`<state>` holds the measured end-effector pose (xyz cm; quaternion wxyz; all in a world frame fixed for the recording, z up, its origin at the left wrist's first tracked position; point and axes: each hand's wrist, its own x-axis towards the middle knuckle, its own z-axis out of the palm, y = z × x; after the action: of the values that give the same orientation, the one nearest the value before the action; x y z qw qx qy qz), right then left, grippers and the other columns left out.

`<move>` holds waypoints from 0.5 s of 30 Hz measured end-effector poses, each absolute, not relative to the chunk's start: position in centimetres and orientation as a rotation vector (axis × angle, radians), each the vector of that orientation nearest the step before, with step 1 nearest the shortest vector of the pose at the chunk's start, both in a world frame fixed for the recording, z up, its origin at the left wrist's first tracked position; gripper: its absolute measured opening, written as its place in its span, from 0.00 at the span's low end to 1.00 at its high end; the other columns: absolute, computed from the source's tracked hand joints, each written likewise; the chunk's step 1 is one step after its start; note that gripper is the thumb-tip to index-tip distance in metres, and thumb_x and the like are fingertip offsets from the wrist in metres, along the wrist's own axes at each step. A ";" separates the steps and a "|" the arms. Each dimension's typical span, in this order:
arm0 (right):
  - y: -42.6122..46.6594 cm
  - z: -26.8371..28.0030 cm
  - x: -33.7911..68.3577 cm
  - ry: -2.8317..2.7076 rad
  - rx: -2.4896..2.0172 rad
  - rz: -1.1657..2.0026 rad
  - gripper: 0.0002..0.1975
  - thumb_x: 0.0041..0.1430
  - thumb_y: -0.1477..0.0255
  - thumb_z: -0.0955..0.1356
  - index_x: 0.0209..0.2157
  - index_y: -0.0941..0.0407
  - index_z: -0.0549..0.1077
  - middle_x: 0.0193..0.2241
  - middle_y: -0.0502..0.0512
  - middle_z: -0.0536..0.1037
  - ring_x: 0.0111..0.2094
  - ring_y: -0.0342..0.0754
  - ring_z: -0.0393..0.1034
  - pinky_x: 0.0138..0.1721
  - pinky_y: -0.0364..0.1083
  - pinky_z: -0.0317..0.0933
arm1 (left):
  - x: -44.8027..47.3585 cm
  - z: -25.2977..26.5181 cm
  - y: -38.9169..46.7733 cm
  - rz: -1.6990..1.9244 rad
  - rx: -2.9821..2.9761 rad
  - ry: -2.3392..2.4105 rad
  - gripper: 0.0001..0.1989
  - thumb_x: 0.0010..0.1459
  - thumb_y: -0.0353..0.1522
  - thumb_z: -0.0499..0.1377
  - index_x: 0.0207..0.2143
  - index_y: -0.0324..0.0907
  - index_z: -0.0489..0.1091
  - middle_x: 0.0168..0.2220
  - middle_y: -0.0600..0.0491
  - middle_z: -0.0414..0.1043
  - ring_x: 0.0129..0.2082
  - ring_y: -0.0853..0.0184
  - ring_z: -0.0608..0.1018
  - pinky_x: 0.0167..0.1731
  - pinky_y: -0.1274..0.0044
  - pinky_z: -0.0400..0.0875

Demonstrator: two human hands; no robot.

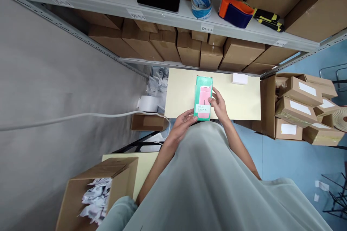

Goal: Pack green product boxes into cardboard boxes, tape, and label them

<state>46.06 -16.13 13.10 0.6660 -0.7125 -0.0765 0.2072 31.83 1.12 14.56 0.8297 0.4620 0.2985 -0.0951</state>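
A slim green box (197,97) with a pink device printed on its front is held over the near part of the cream tabletop (180,94). My left hand (182,125) grips its lower left corner, the fingers partly behind it. On the right edge, my right hand (219,105) has its thumb on the front and its fingers along the side. A small white box (239,79) lies at the back right of the tabletop, apart from both hands.
Above the tabletop, a grey shelf (168,13) holds cartons, a black phone (158,0), blue tape (201,6), an orange and navy tape dispenser (235,12) and yellow-black cutters (268,20). Right stands a large carton (268,106) of labelled boxes; lower left, a carton (123,184) with crumpled paper.
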 end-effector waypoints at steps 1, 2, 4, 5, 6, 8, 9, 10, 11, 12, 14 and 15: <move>-16.1 13.1 46.0 -0.163 -1.612 0.455 0.43 0.66 0.42 0.74 0.74 0.47 0.69 0.65 0.64 0.80 0.60 0.60 0.80 0.57 0.58 0.80 | 31.8 14.4 1.1 -0.190 0.996 0.646 0.39 0.44 0.48 0.84 0.57 0.42 0.82 0.52 0.42 0.87 0.60 0.46 0.85 0.67 0.55 0.74; -16.0 13.2 46.0 -0.146 -1.627 0.436 0.43 0.65 0.41 0.74 0.73 0.48 0.70 0.65 0.65 0.80 0.60 0.60 0.80 0.57 0.58 0.81 | 31.9 14.2 1.0 -0.174 1.017 0.659 0.40 0.44 0.49 0.84 0.57 0.42 0.82 0.52 0.42 0.87 0.59 0.47 0.85 0.68 0.55 0.74; -15.7 13.4 45.7 -0.103 -1.682 0.395 0.44 0.64 0.41 0.75 0.72 0.49 0.70 0.66 0.67 0.78 0.59 0.60 0.80 0.54 0.57 0.82 | 32.1 13.9 0.8 -0.134 1.081 0.688 0.40 0.45 0.49 0.83 0.57 0.43 0.80 0.53 0.42 0.86 0.59 0.48 0.85 0.66 0.55 0.75; -15.5 13.5 45.5 -0.087 -1.714 0.379 0.45 0.63 0.41 0.76 0.73 0.49 0.70 0.66 0.67 0.77 0.58 0.59 0.81 0.52 0.56 0.82 | 32.3 13.8 0.7 -0.105 1.127 0.701 0.40 0.45 0.49 0.83 0.57 0.44 0.79 0.54 0.42 0.85 0.59 0.48 0.84 0.65 0.56 0.76; -15.2 13.6 45.2 -0.078 -1.744 0.370 0.45 0.63 0.41 0.76 0.73 0.49 0.69 0.67 0.67 0.76 0.57 0.59 0.81 0.50 0.55 0.83 | 32.4 13.7 0.5 -0.072 1.182 0.714 0.40 0.45 0.48 0.83 0.57 0.44 0.78 0.55 0.42 0.83 0.59 0.49 0.84 0.63 0.57 0.78; -14.6 13.8 44.7 -0.084 -1.799 0.361 0.47 0.60 0.42 0.78 0.74 0.47 0.68 0.69 0.67 0.74 0.56 0.59 0.80 0.48 0.55 0.83 | 32.7 13.6 0.2 0.010 1.315 0.733 0.39 0.44 0.46 0.82 0.56 0.45 0.76 0.59 0.43 0.79 0.59 0.50 0.83 0.59 0.59 0.81; -14.3 13.8 44.4 -0.086 -1.820 0.356 0.48 0.59 0.43 0.79 0.74 0.46 0.67 0.70 0.66 0.74 0.56 0.59 0.80 0.47 0.54 0.83 | 32.7 13.7 0.0 0.055 1.386 0.735 0.39 0.44 0.45 0.82 0.56 0.46 0.75 0.60 0.43 0.76 0.59 0.51 0.82 0.58 0.59 0.82; -14.0 13.7 44.3 -0.084 -1.833 0.352 0.48 0.59 0.43 0.80 0.74 0.46 0.67 0.70 0.65 0.73 0.57 0.59 0.80 0.47 0.54 0.83 | 32.8 13.7 -0.1 0.095 1.450 0.730 0.39 0.44 0.45 0.82 0.56 0.46 0.75 0.61 0.43 0.74 0.59 0.52 0.82 0.58 0.60 0.82; -13.9 13.5 44.2 -0.078 -1.831 0.349 0.48 0.59 0.44 0.79 0.74 0.45 0.66 0.70 0.65 0.74 0.56 0.59 0.80 0.47 0.54 0.83 | 32.7 13.8 -0.1 0.123 1.500 0.716 0.38 0.44 0.44 0.82 0.56 0.46 0.74 0.61 0.44 0.73 0.59 0.52 0.81 0.58 0.61 0.82; -13.8 13.4 44.2 -0.072 -1.814 0.351 0.47 0.60 0.44 0.79 0.74 0.46 0.66 0.69 0.65 0.75 0.56 0.59 0.80 0.47 0.54 0.83 | 32.7 13.8 -0.1 0.137 1.525 0.700 0.38 0.45 0.44 0.81 0.56 0.47 0.74 0.61 0.44 0.73 0.60 0.53 0.80 0.59 0.61 0.82; -13.9 13.0 44.3 -0.072 -1.749 0.365 0.45 0.62 0.45 0.77 0.73 0.47 0.66 0.66 0.66 0.77 0.54 0.58 0.81 0.47 0.54 0.82 | 32.5 14.0 0.3 0.119 1.484 0.680 0.38 0.48 0.46 0.81 0.58 0.47 0.73 0.62 0.43 0.74 0.64 0.52 0.79 0.60 0.61 0.80; -14.0 12.8 44.4 -0.081 -1.712 0.376 0.44 0.63 0.45 0.76 0.73 0.48 0.66 0.65 0.66 0.78 0.55 0.58 0.81 0.48 0.54 0.82 | 32.4 14.0 0.7 0.085 1.420 0.683 0.38 0.49 0.47 0.80 0.58 0.47 0.73 0.62 0.42 0.75 0.65 0.51 0.78 0.60 0.61 0.79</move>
<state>44.45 -14.04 12.78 0.6392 -0.7503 -0.0357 0.1648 32.39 0.69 13.98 0.7048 0.6384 0.3070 0.0380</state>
